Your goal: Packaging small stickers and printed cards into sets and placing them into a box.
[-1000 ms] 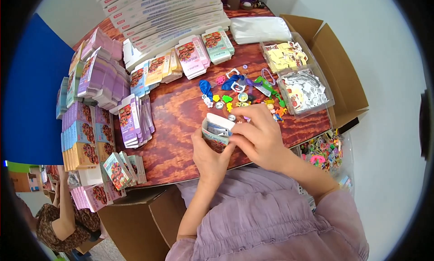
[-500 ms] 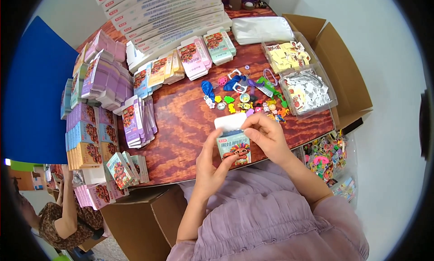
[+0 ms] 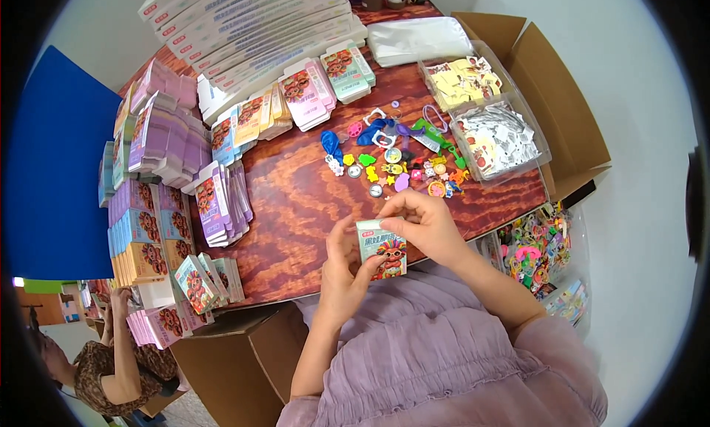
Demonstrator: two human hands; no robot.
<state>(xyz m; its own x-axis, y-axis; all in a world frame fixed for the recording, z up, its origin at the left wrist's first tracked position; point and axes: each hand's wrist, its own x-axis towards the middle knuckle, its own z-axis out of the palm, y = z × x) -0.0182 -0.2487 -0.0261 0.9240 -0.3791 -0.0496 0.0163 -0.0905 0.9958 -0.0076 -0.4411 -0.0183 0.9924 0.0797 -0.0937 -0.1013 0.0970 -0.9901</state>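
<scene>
A small green carton (image 3: 384,252) with a cartoon face printed on its front is held upright at the table's near edge. My left hand (image 3: 343,268) grips it from the left side, thumb across the front and fingers behind. At the top of the carton, the fingers and thumb of my right hand (image 3: 423,224) pinch the folded-over flap. Just beyond the hands lies a loose spread of small plastic toys (image 3: 399,168), among them a blue balloon (image 3: 332,144) and a green toy shovel (image 3: 438,138).
Flat cartons (image 3: 214,199) in several colours lie in piles at the left, beside filled-looking box stacks (image 3: 151,231). Long white boxes (image 3: 244,31) tower behind. At right are clear tubs of yellow cards (image 3: 462,83) and white packets (image 3: 499,142), plus a cardboard box (image 3: 566,116). A co-worker (image 3: 118,368) is at lower left.
The carton's white top flap, raised before, is now folded down. My right hand has moved slightly left and lower over the carton's top. The view has shifted a little.
</scene>
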